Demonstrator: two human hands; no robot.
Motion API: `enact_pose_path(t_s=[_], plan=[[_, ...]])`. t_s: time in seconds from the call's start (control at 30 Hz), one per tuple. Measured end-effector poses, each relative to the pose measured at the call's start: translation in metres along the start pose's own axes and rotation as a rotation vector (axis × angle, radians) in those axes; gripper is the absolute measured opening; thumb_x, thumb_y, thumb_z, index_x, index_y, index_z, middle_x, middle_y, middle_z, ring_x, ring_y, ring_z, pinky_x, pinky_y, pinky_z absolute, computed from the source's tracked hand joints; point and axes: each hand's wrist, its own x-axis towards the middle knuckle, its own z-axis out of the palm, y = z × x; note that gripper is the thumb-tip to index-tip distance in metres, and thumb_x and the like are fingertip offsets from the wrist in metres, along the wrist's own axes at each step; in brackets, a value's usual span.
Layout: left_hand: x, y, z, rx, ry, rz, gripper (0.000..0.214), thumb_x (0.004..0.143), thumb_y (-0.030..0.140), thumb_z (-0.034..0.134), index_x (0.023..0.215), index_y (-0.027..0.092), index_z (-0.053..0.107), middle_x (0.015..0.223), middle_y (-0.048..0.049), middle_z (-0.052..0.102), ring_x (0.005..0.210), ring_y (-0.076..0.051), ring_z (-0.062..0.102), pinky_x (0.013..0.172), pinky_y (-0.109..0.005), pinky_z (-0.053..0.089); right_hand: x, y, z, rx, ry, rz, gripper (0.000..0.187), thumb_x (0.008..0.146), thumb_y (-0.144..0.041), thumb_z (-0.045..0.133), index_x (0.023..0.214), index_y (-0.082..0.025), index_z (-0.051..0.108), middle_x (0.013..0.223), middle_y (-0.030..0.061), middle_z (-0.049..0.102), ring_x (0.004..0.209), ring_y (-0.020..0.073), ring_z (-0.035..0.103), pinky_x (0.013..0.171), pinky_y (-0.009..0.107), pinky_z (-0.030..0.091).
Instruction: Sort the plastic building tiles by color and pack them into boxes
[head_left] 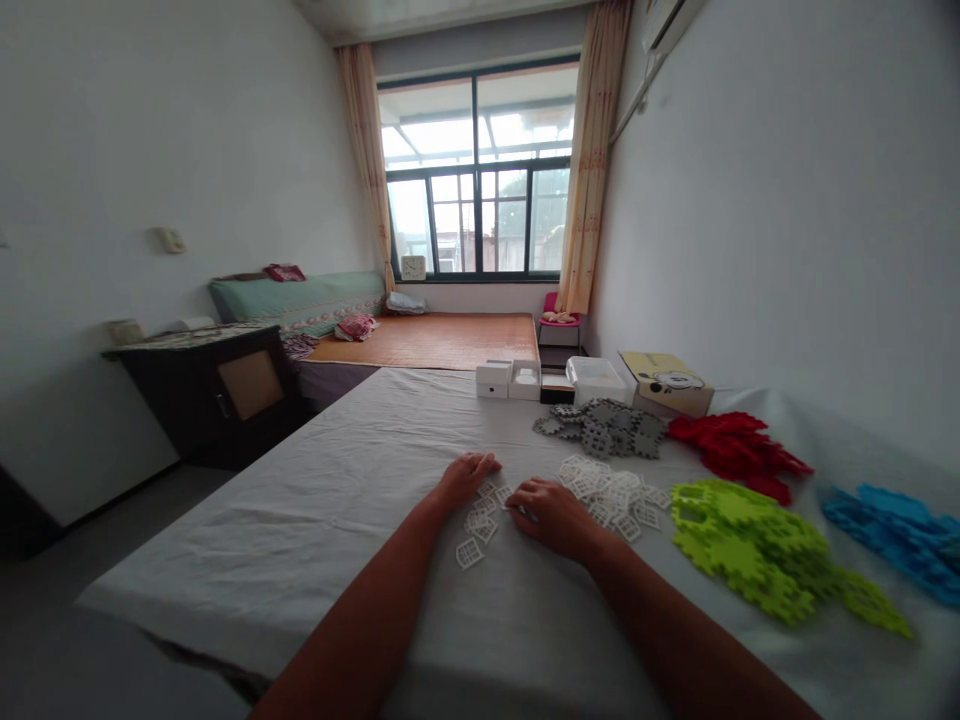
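Observation:
My left hand (469, 474) rests on the cloth, palm down with its fingers stretched out. Under and beside it lie a few small white plastic window-frame pieces (481, 525). Curled beside it to the right, my right hand (546, 508) has thumb and fingers drawn together at the edge of a white window-frame piece (503, 494). Its fingertips partly hide that piece. A larger heap of the same white window-frame pieces (615, 495) spreads just right of my right hand. One separate window-frame piece (469, 554) lies nearer to me.
Grey (611, 428), red (735, 448), lime-green (750, 545) and blue (896, 525) notched plastic pieces lie in piles on the right. Behind them stand white boxes (495, 378), a clear plastic container (598, 378) and a yellow box (666, 382). A pale cloth (315, 500) covers the table.

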Motion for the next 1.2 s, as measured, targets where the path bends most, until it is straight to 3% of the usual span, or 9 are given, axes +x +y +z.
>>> enact_pose_path(t_s=[0.2, 0.33, 0.4, 0.57, 0.67, 0.8, 0.93, 1.03, 1.2], plan=[[0.0, 0.0, 0.0, -0.014, -0.005, -0.007, 0.06, 0.091, 0.051, 0.02, 0.095, 0.018, 0.07, 0.096, -0.0046, 0.071, 0.094, -0.018, 0.06, 0.088, -0.027, 0.042, -0.007, 0.03, -0.009, -0.002, 0.24, 0.291, 0.025, 0.083, -0.019, 0.045, 0.097, -0.023, 0.065, 0.095, 0.0021, 0.066, 0.087, 0.0138, 0.058, 0.081, 0.024, 0.04], [0.0, 0.0, -0.001, -0.021, -0.01, -0.019, 0.06, 0.091, 0.052, 0.021, 0.095, 0.018, 0.071, 0.098, -0.0048, 0.07, 0.094, -0.019, 0.059, 0.089, -0.028, 0.041, -0.014, 0.055, -0.019, -0.148, 0.332, 0.485, 0.025, 0.082, -0.02, 0.047, 0.097, -0.022, 0.066, 0.101, 0.0062, 0.065, 0.098, 0.0199, 0.053, 0.083, 0.03, 0.041], [0.0, 0.001, -0.002, -0.024, -0.009, -0.017, 0.06, 0.091, 0.052, 0.021, 0.095, 0.018, 0.071, 0.098, -0.005, 0.07, 0.094, -0.019, 0.059, 0.089, -0.028, 0.041, -0.013, 0.053, -0.018, -0.155, 0.316, 0.432, 0.028, 0.084, -0.022, 0.045, 0.105, -0.022, 0.064, 0.108, 0.0073, 0.063, 0.104, 0.0216, 0.05, 0.084, 0.032, 0.041], [-0.001, 0.003, -0.002, -0.034, -0.01, -0.025, 0.059, 0.09, 0.052, 0.022, 0.095, 0.02, 0.07, 0.097, -0.0034, 0.07, 0.096, -0.018, 0.059, 0.09, -0.026, 0.04, -0.001, 0.019, 0.002, 0.002, 0.104, 0.082, 0.034, 0.089, -0.028, 0.042, 0.12, -0.026, 0.056, 0.119, 0.0044, 0.06, 0.11, 0.0202, 0.047, 0.093, 0.035, 0.038], [-0.001, 0.003, -0.001, -0.024, -0.008, -0.025, 0.059, 0.09, 0.052, 0.021, 0.094, 0.019, 0.07, 0.097, -0.0034, 0.07, 0.096, -0.018, 0.058, 0.09, -0.027, 0.04, 0.004, 0.006, 0.011, -0.014, 0.002, 0.025, 0.033, 0.087, -0.03, 0.047, 0.119, -0.029, 0.055, 0.122, 0.0025, 0.059, 0.112, 0.0214, 0.046, 0.092, 0.037, 0.038], [0.0, 0.001, 0.0, -0.015, 0.001, -0.011, 0.06, 0.091, 0.051, 0.02, 0.094, 0.019, 0.07, 0.097, -0.004, 0.071, 0.096, -0.019, 0.059, 0.09, -0.028, 0.04, 0.005, 0.001, 0.008, -0.109, -0.033, 0.065, 0.021, 0.083, -0.032, 0.054, 0.101, -0.025, 0.063, 0.104, 0.004, 0.066, 0.102, 0.0216, 0.052, 0.084, 0.032, 0.04], [0.0, 0.001, -0.001, -0.018, -0.002, -0.012, 0.059, 0.09, 0.051, 0.021, 0.094, 0.019, 0.071, 0.097, -0.0045, 0.071, 0.096, -0.019, 0.059, 0.09, -0.028, 0.041, 0.003, 0.0, -0.001, -0.168, -0.016, 0.122, 0.019, 0.085, -0.026, 0.048, 0.095, -0.024, 0.064, 0.092, 0.0047, 0.068, 0.089, 0.0183, 0.057, 0.079, 0.028, 0.039], [-0.001, 0.003, -0.002, -0.028, -0.013, -0.025, 0.059, 0.09, 0.052, 0.022, 0.095, 0.019, 0.07, 0.097, -0.0047, 0.07, 0.096, -0.019, 0.059, 0.09, -0.028, 0.041, -0.001, 0.011, -0.009, -0.198, 0.104, 0.246, 0.024, 0.085, -0.018, 0.043, 0.097, -0.024, 0.063, 0.092, 0.0048, 0.069, 0.089, 0.0172, 0.059, 0.084, 0.03, 0.036], [-0.001, 0.002, -0.003, -0.047, -0.02, -0.031, 0.06, 0.089, 0.053, 0.022, 0.095, 0.019, 0.071, 0.098, -0.0045, 0.07, 0.096, -0.019, 0.059, 0.09, -0.028, 0.042, -0.013, 0.051, -0.02, -0.259, 0.308, 0.504, 0.024, 0.083, -0.019, 0.044, 0.097, -0.021, 0.063, 0.098, 0.0074, 0.066, 0.096, 0.0209, 0.055, 0.081, 0.031, 0.038]])
